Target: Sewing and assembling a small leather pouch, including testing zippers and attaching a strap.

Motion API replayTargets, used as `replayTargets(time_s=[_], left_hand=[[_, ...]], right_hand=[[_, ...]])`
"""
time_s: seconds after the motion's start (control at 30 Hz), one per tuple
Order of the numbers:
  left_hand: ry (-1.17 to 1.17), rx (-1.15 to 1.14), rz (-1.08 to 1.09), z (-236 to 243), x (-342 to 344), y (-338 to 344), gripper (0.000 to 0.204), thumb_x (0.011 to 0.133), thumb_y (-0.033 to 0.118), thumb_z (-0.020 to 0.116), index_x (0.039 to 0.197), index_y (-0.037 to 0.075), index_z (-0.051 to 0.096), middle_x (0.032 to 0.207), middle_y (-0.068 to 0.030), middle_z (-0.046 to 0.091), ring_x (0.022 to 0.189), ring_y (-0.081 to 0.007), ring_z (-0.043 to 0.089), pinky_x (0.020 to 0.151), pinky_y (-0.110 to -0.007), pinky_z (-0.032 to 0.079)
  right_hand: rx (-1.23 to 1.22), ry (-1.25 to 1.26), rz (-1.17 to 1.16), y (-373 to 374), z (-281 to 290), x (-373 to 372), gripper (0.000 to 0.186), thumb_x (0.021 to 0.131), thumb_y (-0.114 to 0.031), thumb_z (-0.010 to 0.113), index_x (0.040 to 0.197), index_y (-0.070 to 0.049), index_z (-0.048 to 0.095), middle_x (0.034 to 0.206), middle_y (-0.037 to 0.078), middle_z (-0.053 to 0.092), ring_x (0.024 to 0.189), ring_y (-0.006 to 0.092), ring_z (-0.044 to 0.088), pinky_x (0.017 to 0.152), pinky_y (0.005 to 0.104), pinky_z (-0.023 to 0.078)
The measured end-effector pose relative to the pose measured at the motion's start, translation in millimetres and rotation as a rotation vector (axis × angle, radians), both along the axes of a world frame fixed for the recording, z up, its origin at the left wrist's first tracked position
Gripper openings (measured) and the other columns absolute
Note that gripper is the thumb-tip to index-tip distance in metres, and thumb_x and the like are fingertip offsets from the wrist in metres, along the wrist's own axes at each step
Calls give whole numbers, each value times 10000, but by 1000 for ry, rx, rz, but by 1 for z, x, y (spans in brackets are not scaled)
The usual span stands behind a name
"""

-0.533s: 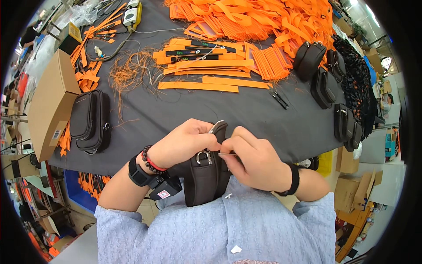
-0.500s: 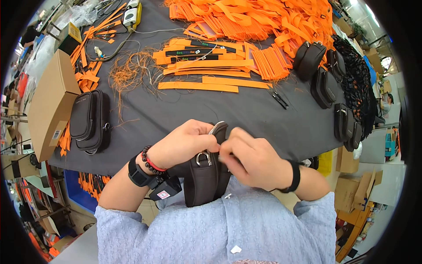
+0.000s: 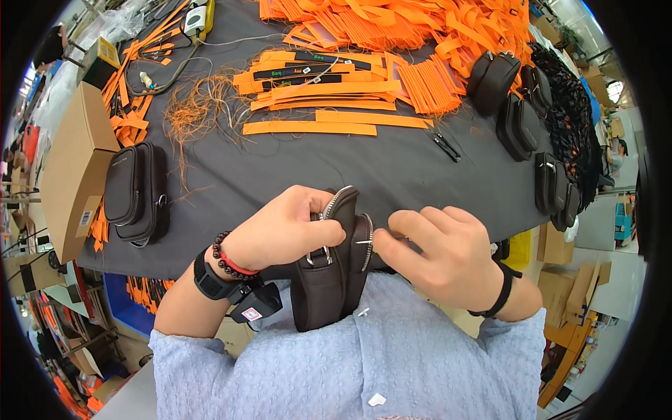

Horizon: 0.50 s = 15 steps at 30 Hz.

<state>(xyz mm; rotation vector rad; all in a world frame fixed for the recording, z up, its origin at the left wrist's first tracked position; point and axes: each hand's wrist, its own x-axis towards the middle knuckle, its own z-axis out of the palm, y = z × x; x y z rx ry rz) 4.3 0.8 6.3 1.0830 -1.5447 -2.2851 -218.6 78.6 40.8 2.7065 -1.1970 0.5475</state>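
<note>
A small dark brown bag (image 3: pixel 318 290) stands upright against my shirt, its zippered top toward the table. My left hand (image 3: pixel 297 224) is closed around its upper left side, thumb pressed near the metal ring hardware. On the bag's right side a curved zipper shows, with a silver zipper pull (image 3: pixel 363 242) sticking out to the right. My right hand (image 3: pixel 441 255) is just right of that pull, fingers loosely curled and thumb and forefinger apart. The thumb tip is very close to the pull; whether they touch I cannot tell.
Orange strips (image 3: pixel 308 128) and loose threads (image 3: pixel 192 115) lie across the dark table. Black snips (image 3: pixel 444 145) rest beyond my right hand. Finished-looking dark bags (image 3: pixel 516 126) line the right edge; another bag (image 3: pixel 138 192) sits left by a cardboard box (image 3: pixel 77 168).
My right hand has moved right, away from the bag, and its fingers have loosened. The zipper and pull on the bag's right side now show. My left hand keeps its hold.
</note>
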Motion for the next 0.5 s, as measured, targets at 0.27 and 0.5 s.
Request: replayTargets(time_s=[0.27,0.5], left_hand=[[22,-27,18,-3,-2,2,116,803,89,597,820,-11,653,708,42,594,643,-33,496,571,-226,404],[4,0,-4,-2,-4,1,99,815,66,604,852,-10,654,740,47,595,689,-26,500,612,-220,411]], right_hand=[[-67,24,36,-4,2,2,166,648,-137,675,810,-112,652,833,-33,546,601,102,464,518,262,315],[-86,95,57,-4,6,3,144,635,-135,676,774,-108,651,833,-30,543,614,100,460,529,256,322]])
